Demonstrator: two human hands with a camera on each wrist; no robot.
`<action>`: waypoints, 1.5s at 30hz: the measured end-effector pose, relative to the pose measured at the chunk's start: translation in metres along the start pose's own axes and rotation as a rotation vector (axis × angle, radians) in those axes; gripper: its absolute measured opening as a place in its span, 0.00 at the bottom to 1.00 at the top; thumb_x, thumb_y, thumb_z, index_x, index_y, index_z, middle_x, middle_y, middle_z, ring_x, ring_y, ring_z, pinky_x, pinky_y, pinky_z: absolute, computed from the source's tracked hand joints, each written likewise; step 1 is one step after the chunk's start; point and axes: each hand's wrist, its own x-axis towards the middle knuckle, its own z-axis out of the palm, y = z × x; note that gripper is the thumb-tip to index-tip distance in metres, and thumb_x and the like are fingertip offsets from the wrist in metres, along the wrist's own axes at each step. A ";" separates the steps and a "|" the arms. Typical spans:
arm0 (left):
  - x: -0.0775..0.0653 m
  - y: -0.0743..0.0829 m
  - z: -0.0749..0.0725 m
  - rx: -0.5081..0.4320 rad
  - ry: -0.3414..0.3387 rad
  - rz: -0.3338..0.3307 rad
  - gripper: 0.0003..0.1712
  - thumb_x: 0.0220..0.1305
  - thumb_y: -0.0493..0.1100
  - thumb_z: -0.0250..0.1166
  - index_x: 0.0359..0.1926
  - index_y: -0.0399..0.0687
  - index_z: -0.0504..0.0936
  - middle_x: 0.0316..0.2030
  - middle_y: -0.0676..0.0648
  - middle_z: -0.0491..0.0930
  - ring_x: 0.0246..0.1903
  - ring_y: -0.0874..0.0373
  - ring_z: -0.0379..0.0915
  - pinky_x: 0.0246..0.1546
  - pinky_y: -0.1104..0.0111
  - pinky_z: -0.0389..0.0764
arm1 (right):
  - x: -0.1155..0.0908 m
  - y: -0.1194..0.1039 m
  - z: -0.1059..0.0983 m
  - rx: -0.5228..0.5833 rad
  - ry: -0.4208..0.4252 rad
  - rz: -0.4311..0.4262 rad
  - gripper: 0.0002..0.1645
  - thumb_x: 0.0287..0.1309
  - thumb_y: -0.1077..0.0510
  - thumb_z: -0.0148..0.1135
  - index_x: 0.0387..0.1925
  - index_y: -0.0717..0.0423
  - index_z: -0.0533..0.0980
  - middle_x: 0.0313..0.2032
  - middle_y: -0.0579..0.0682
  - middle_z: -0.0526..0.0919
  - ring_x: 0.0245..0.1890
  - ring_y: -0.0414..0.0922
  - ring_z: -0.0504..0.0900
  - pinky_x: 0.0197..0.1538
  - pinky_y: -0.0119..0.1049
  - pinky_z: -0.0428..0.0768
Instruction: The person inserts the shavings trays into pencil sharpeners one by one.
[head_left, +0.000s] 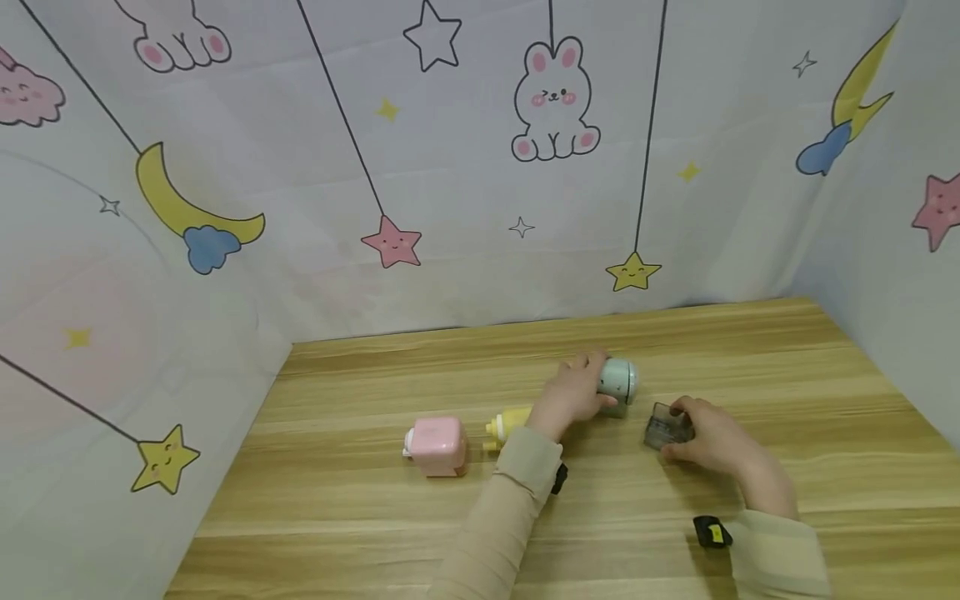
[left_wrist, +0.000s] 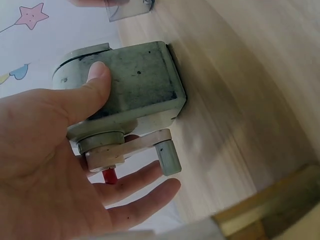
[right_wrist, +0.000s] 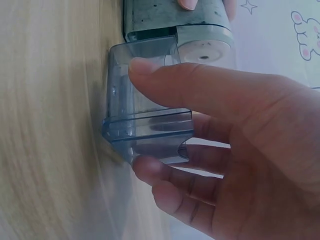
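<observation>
A mint-green crank pencil sharpener (head_left: 619, 379) is gripped by my left hand (head_left: 570, 396) toward the back of the table. In the left wrist view my thumb presses its scuffed side, and its crank handle (left_wrist: 169, 157) sticks out past my palm. To the right, my right hand (head_left: 716, 437) holds a clear, smoky plastic shavings drawer (head_left: 663, 427) between thumb and fingers. The right wrist view shows this drawer (right_wrist: 150, 125) low over the wood, overlapping the sharpener's lower edge (right_wrist: 155, 32). The sharpener's round pencil hole (right_wrist: 203, 57) shows there.
A pink pencil sharpener (head_left: 438, 446) stands left of my left arm. Partly hidden behind that forearm is a yellow object (head_left: 513, 418) with a crank-like end. A white curtain (head_left: 465, 292) with stars and rabbits borders the wooden table (head_left: 360, 367) at the back and sides.
</observation>
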 end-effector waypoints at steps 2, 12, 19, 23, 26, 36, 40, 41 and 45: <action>-0.002 0.003 0.001 0.020 -0.003 0.009 0.39 0.54 0.58 0.59 0.66 0.61 0.55 0.58 0.47 0.66 0.48 0.50 0.64 0.38 0.59 0.76 | 0.001 0.001 0.000 0.001 0.001 0.002 0.38 0.41 0.49 0.69 0.49 0.71 0.67 0.45 0.70 0.75 0.44 0.62 0.71 0.45 0.59 0.72; -0.010 0.012 0.004 0.063 -0.002 0.074 0.37 0.55 0.58 0.58 0.64 0.63 0.55 0.53 0.49 0.68 0.43 0.54 0.64 0.36 0.63 0.74 | 0.004 0.002 0.002 0.016 0.008 -0.001 0.38 0.42 0.51 0.69 0.49 0.72 0.67 0.45 0.71 0.74 0.44 0.62 0.71 0.45 0.59 0.73; -0.016 0.017 0.008 0.115 0.009 0.112 0.37 0.54 0.60 0.57 0.64 0.63 0.54 0.52 0.50 0.68 0.45 0.58 0.64 0.35 0.63 0.75 | 0.006 0.000 0.002 0.013 0.010 -0.023 0.37 0.41 0.50 0.70 0.48 0.71 0.68 0.43 0.69 0.76 0.42 0.59 0.73 0.44 0.58 0.74; -0.019 0.017 0.010 0.120 0.015 0.129 0.37 0.54 0.60 0.58 0.63 0.63 0.55 0.50 0.51 0.69 0.42 0.59 0.64 0.31 0.66 0.74 | 0.005 0.000 0.002 0.015 0.007 -0.016 0.37 0.41 0.51 0.70 0.48 0.71 0.68 0.43 0.68 0.76 0.42 0.59 0.73 0.43 0.58 0.74; -0.020 0.018 0.011 0.121 0.015 0.144 0.37 0.54 0.60 0.58 0.62 0.63 0.55 0.49 0.51 0.69 0.41 0.59 0.64 0.30 0.67 0.74 | 0.005 0.000 0.003 0.017 0.008 -0.017 0.37 0.41 0.50 0.70 0.48 0.71 0.68 0.43 0.68 0.76 0.42 0.59 0.73 0.44 0.58 0.74; -0.027 0.022 0.011 0.123 0.017 0.164 0.36 0.54 0.59 0.58 0.62 0.62 0.56 0.48 0.52 0.70 0.41 0.59 0.64 0.31 0.68 0.74 | 0.006 -0.002 0.005 0.044 0.013 -0.045 0.37 0.40 0.51 0.71 0.47 0.70 0.68 0.41 0.64 0.76 0.41 0.55 0.73 0.43 0.56 0.74; -0.030 0.024 0.011 0.124 0.012 0.161 0.36 0.55 0.59 0.58 0.63 0.63 0.55 0.48 0.52 0.70 0.42 0.60 0.64 0.32 0.68 0.74 | 0.006 -0.005 0.005 0.053 0.011 -0.047 0.37 0.40 0.52 0.70 0.48 0.71 0.67 0.43 0.66 0.75 0.43 0.57 0.72 0.45 0.59 0.72; -0.031 0.024 0.010 0.119 0.012 0.161 0.36 0.55 0.59 0.58 0.63 0.63 0.55 0.48 0.52 0.70 0.42 0.59 0.65 0.32 0.68 0.74 | 0.006 -0.005 0.006 0.056 0.011 -0.048 0.37 0.40 0.53 0.70 0.48 0.71 0.67 0.44 0.66 0.75 0.43 0.58 0.72 0.45 0.59 0.72; -0.033 0.025 0.010 0.105 0.017 0.161 0.36 0.55 0.59 0.58 0.63 0.63 0.55 0.48 0.52 0.71 0.42 0.59 0.65 0.32 0.67 0.74 | 0.006 -0.006 0.006 0.055 0.023 -0.058 0.35 0.40 0.54 0.70 0.48 0.69 0.67 0.43 0.66 0.75 0.43 0.58 0.72 0.45 0.59 0.72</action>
